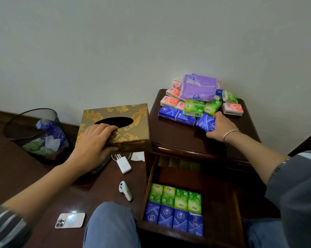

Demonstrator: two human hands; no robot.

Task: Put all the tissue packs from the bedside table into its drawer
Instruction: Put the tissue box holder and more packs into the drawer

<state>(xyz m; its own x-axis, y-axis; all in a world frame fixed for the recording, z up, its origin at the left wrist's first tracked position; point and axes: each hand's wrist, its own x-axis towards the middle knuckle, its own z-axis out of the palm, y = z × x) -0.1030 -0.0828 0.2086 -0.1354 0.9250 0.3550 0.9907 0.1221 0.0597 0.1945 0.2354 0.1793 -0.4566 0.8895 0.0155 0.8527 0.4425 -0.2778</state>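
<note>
- From the head view, the left hand (95,140) grips the near corner of a gold patterned tissue box (129,122), fingers curled over the top by the dark oval slot and thumb pressed on the front side.
- The box sits tilted just beside the left edge of the bedside table (178,138); whether it rests on anything I cannot tell.
- The right hand (221,126), with a silver bracelet (230,133) at the wrist, curls its fingers round a blue tissue pack (205,123) at the near edge of the pile.
- That pile of tissue packs (194,108) lies at the back of the table top, against the wall: pink, green and blue ones, with a large purple pack (197,90) on top.
- Below, the drawer (221,203) stands pulled out; at its front left lie a row of four green packs (175,196) and, nearer, a row of four blue packs (174,218), touching side by side.
- On the dark floor to the left are a mesh wastebasket (38,135) with wrappers inside, a white charger (124,165), a small white remote (125,190) and a phone (70,220) lying face down.
</note>
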